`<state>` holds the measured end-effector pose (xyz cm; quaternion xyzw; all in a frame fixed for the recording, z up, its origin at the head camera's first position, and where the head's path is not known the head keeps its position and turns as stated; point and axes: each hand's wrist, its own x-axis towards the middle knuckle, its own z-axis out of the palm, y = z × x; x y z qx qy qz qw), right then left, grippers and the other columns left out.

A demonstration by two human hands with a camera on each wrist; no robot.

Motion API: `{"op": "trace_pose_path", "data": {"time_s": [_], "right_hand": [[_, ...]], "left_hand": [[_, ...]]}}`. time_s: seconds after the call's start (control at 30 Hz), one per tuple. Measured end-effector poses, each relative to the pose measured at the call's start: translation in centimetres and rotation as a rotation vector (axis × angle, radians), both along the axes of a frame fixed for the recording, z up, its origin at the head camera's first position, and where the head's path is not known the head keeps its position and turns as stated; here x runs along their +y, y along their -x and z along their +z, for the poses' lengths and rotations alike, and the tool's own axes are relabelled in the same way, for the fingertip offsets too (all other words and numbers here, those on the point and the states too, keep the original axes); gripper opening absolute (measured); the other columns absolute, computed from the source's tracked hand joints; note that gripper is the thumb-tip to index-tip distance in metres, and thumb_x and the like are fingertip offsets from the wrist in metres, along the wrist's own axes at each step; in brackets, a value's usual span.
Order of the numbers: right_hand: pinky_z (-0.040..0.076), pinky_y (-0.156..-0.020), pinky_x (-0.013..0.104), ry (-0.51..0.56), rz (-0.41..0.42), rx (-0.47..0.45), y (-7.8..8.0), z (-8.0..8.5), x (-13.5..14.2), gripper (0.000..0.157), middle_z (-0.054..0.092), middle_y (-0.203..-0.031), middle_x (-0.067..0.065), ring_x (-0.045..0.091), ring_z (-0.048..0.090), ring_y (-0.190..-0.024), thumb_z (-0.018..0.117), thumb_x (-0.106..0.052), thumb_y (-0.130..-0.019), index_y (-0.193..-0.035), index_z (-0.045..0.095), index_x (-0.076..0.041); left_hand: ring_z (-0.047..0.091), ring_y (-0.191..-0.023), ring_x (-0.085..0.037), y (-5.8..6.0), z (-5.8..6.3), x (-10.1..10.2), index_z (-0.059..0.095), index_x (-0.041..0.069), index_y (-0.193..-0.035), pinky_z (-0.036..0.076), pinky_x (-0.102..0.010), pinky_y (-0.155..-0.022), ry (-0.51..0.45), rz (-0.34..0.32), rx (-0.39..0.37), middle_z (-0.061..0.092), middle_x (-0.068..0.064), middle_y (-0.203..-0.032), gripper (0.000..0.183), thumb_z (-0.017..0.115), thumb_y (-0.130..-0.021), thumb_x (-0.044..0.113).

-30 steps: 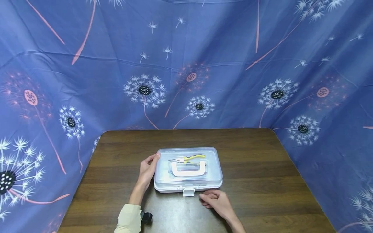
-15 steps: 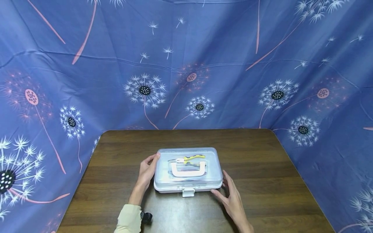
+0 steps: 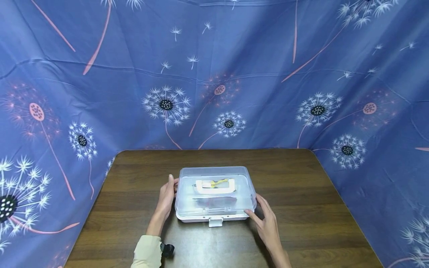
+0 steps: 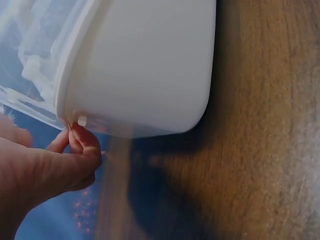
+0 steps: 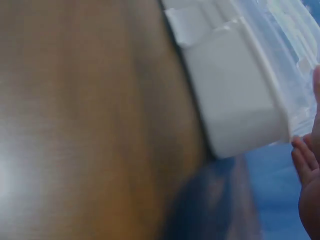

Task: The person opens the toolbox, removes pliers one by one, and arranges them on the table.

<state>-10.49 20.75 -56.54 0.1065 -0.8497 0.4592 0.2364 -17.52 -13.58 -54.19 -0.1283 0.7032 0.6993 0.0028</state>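
Observation:
A toolbox (image 3: 192, 220) with a white base and a clear lid (image 3: 187, 204) sits on the table, its front latch (image 3: 215, 222) hanging down. The lid is tilted up a little at the front and carries a white handle (image 3: 216, 191). Yellow-handled pliers (image 3: 219, 182) show under the lid. My left hand (image 3: 165, 199) is at the left side; in the left wrist view its curled fingers (image 4: 87, 145) meet the base's rim near a corner. My right hand (image 3: 269, 227) grips the lid's front right corner, thumb in front and fingers along the side.
The brown wooden table (image 3: 315, 208) runs around the toolbox on all sides. A blue cloth (image 3: 268, 74) with dandelion prints hangs behind and beside it. A dark band with a black piece (image 3: 167, 250) is on my left wrist, below a pale sleeve.
My right hand has gone from in front of the latch to the right front corner. The lid's front has risen and the handle has shifted back. My left thumb has come off the lid's edge.

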Motion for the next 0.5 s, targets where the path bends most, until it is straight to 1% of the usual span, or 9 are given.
{"op": "trace_pose_path", "data": {"time_s": [0.03,0.1,0.17,0.23,0.3,0.4,0.5], "right_hand": [[0.034,-0.097,0.014,-0.001,0.008,0.015,0.4,0.4,0.0,0.064,0.055,-0.13,0.007,0.016,0.052,-0.116,0.08,-0.011,-0.076,-0.134,0.052,-0.009],[0.034,-0.098,0.016,-0.002,0.025,0.039,1.2,1.2,0.0,0.062,0.053,-0.13,0.008,0.018,0.051,-0.116,0.079,-0.01,-0.076,-0.132,0.052,-0.007],[0.034,-0.099,0.015,-0.004,0.03,0.043,1.9,1.7,0.0,0.058,0.053,-0.13,0.009,0.018,0.05,-0.118,0.079,-0.009,-0.076,-0.128,0.053,-0.006],[0.033,-0.1,0.015,0.001,0.031,0.046,2.5,2.1,0.0,0.054,0.055,-0.128,0.01,0.018,0.05,-0.119,0.079,-0.007,-0.074,-0.123,0.054,-0.005],[0.034,-0.1,0.014,0.014,0.041,0.052,3.0,2.2,0.1,0.052,0.057,-0.125,0.013,0.018,0.051,-0.118,0.079,-0.003,-0.072,-0.117,0.055,-0.002],[0.036,-0.099,0.016,0.039,0.062,0.077,3.6,2.7,0.0,0.05,0.058,-0.119,0.018,0.021,0.053,-0.115,0.079,0.004,-0.068,-0.112,0.056,0.003],[0.04,-0.097,0.019,0.056,0.084,0.103,4.0,3.9,-0.2,0.047,0.058,-0.113,0.022,0.024,0.056,-0.11,0.078,0.008,-0.066,-0.107,0.056,0.007]], "left_hand": [[0.052,-0.099,-0.017,0.0,0.0,-0.1,0.056,-0.004,-0.125,0.043,-0.024,-0.081,-0.006,-0.004,0.006,0.059,-0.015,-0.112,0.059,0.032,-0.102,0.045],[0.052,-0.099,-0.015,0.1,-0.2,-0.2,0.055,-0.004,-0.127,0.044,-0.022,-0.082,-0.013,-0.009,0.019,0.059,-0.015,-0.115,0.047,0.036,-0.103,0.032],[0.054,-0.097,-0.013,0.1,-0.3,-0.2,0.055,-0.004,-0.126,0.045,-0.021,-0.08,-0.005,-0.013,0.037,0.06,-0.016,-0.115,0.037,0.043,-0.102,0.022],[0.056,-0.093,-0.012,0.1,-0.4,-0.2,0.055,-0.005,-0.125,0.047,-0.021,-0.077,-0.011,-0.015,0.058,0.061,-0.018,-0.113,0.033,0.049,-0.099,0.013],[0.057,-0.089,-0.011,0.1,-0.6,-0.2,0.055,-0.008,-0.125,0.049,-0.021,-0.074,-0.011,-0.014,0.083,0.061,-0.02,-0.11,0.032,0.052,-0.096,0.007],[0.057,-0.089,-0.011,0.2,-0.8,-0.2,0.055,-0.01,-0.124,0.049,-0.02,-0.073,-0.009,-0.007,0.105,0.061,-0.02,-0.11,0.032,0.053,-0.094,0.003],[0.057,-0.092,-0.013,0.3,-1.0,-0.1,0.055,-0.009,-0.123,0.048,-0.019,-0.075,0.009,-0.012,0.117,0.061,-0.022,-0.11,0.031,0.054,-0.094,0.003]]}}
